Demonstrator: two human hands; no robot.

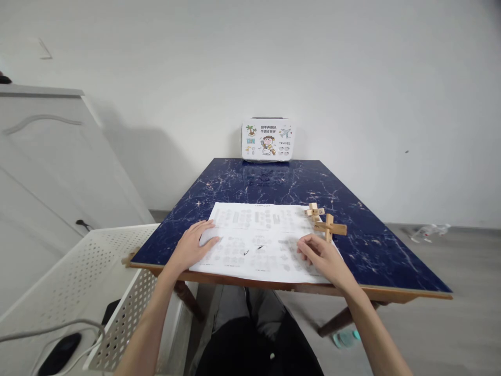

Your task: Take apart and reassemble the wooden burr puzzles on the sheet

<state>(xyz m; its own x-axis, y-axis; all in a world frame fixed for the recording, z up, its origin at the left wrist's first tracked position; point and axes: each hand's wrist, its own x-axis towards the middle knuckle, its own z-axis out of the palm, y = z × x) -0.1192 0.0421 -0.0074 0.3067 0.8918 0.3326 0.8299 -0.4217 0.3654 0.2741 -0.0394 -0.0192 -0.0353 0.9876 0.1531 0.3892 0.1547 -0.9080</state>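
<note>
Left hand (191,245): fingers spread, nine o'clock on paper (250,234)
Right hand (321,256): fingers bent, can't tell if gripping
Cross (329,227): two o'clock

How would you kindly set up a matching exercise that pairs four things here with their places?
Things:
1. printed sheet
2. illustrated case
3. larger wooden cross
4. teal-capped bottle

Places:
A. just beyond the right hand
B. on the floor
C. under the left hand
D. at the far end of the table

Pairs: 1-C, 2-D, 3-A, 4-B
</note>
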